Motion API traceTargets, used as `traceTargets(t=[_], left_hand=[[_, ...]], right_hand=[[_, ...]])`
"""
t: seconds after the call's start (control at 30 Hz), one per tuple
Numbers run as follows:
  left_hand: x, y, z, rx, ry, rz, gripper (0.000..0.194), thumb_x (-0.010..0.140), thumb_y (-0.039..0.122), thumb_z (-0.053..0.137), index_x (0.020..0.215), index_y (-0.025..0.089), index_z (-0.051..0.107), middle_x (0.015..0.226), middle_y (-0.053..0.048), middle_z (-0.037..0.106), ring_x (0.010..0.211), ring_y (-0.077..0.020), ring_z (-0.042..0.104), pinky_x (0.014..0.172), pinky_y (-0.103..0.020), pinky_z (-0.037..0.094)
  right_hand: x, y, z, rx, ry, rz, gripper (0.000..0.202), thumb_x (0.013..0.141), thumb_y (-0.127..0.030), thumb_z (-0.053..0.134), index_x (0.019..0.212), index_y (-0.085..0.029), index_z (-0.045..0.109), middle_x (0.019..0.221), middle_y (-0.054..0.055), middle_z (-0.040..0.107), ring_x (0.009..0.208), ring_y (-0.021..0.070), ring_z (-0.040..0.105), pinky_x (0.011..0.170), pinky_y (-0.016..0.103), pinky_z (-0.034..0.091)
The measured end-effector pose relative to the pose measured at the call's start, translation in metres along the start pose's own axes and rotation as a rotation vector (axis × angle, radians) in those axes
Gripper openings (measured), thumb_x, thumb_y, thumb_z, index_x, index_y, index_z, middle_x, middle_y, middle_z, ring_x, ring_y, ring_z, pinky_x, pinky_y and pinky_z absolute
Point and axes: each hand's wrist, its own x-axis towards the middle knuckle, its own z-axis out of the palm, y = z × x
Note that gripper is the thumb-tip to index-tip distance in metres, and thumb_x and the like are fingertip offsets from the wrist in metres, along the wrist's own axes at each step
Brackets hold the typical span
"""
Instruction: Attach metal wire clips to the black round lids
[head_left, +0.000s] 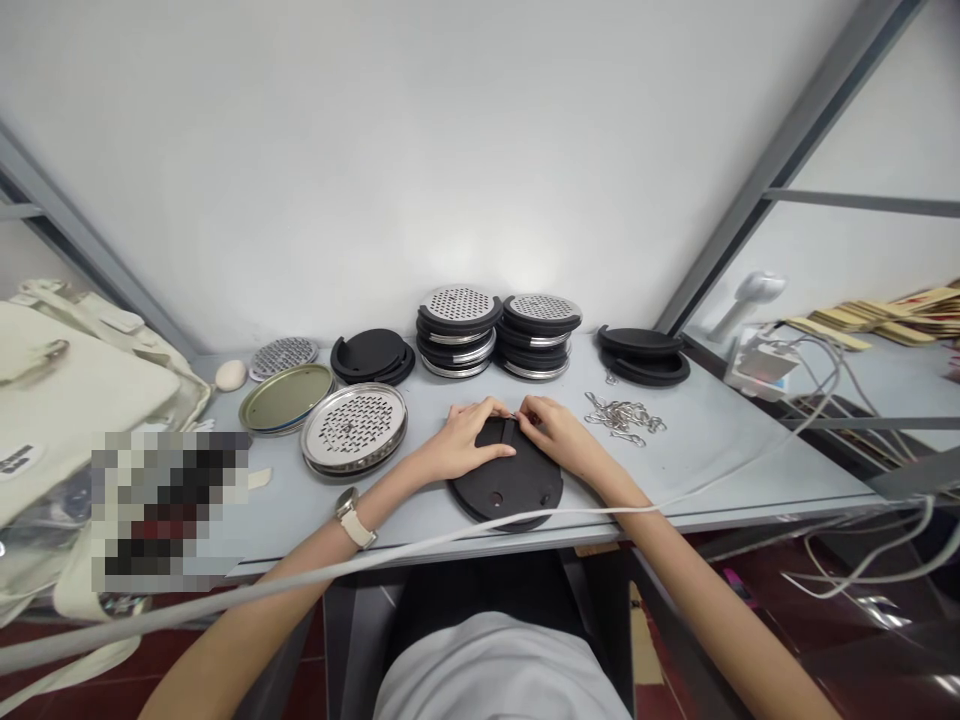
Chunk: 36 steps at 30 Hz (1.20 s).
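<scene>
A black round disc (510, 485) with a notch at its far edge lies flat near the table's front edge. My left hand (469, 440) is on its left side, the thumb lying across the top and the fingers bent at the far rim. My right hand (553, 432) is closed at the notch, fingertips pinched close to the left ones. A tiny shiny bit shows between the fingertips, too small to name. Right of my hand lies a loose pile of small metal clips (624, 415). To the left are a perforated metal disc (356, 425) and a gold-coloured round lid (289, 397).
Two stacks of black and perforated metal discs (459, 330) stand by the wall, with black discs (643, 352) to their right and more black discs (371, 355) leftward. A white cable (450, 535) crosses low in front. A cream bag (82, 380) sits at left, a power strip (761, 362) at right.
</scene>
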Motion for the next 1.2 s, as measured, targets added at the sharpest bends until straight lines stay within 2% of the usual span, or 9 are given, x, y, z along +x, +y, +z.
traceTargets(t=[0.67,1.2], left_hand=[[0.0005,-0.0007,0.0005,-0.004,0.009,0.005,0.035,0.085,0.04,0.062,0.112,0.025,0.046,0.12,-0.004,0.059,0.118,-0.024,0.051,0.102,-0.042,0.029],[0.0005,0.001,-0.0002,-0.013,0.001,-0.006,0.036,0.085,0.041,0.061,0.114,0.025,0.047,0.121,-0.005,0.058,0.118,-0.0241,0.05,0.102,-0.042,0.029]], right_hand=[[-0.0006,0.0021,0.0005,0.01,0.007,0.013,0.013,0.09,-0.024,0.046,0.077,-0.02,0.048,0.077,0.002,0.056,0.069,0.0155,0.052,0.066,0.026,0.04],[0.0,-0.0002,-0.0016,0.014,-0.016,-0.042,0.015,0.093,-0.023,0.042,0.081,-0.021,0.05,0.077,0.002,0.056,0.071,0.0163,0.052,0.068,0.026,0.04]])
